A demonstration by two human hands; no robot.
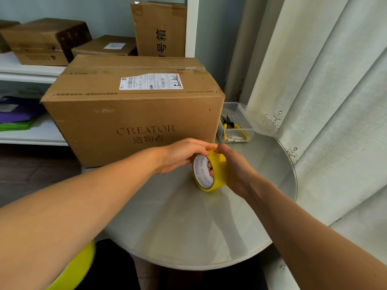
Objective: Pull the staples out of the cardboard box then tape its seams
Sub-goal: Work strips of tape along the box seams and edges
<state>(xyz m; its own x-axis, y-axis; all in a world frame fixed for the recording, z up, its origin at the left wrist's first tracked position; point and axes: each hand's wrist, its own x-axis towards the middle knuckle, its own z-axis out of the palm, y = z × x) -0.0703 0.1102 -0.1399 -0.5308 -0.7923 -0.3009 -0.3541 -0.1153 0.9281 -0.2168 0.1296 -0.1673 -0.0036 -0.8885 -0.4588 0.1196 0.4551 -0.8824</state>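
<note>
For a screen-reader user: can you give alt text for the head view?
Both hands, left and right, grip a yellow tape roll above a round table, before a closed cardboard box. A clear tray holds yellow-handled pliers.

Person's arms under inspection
Both forearms are showing bare, no sleeves; left hand (181, 154) and right hand (236, 168) are wearing nothing

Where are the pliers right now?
In the head view, the yellow-handled pliers lie in the clear plastic tray, right of the cardboard box.
</note>
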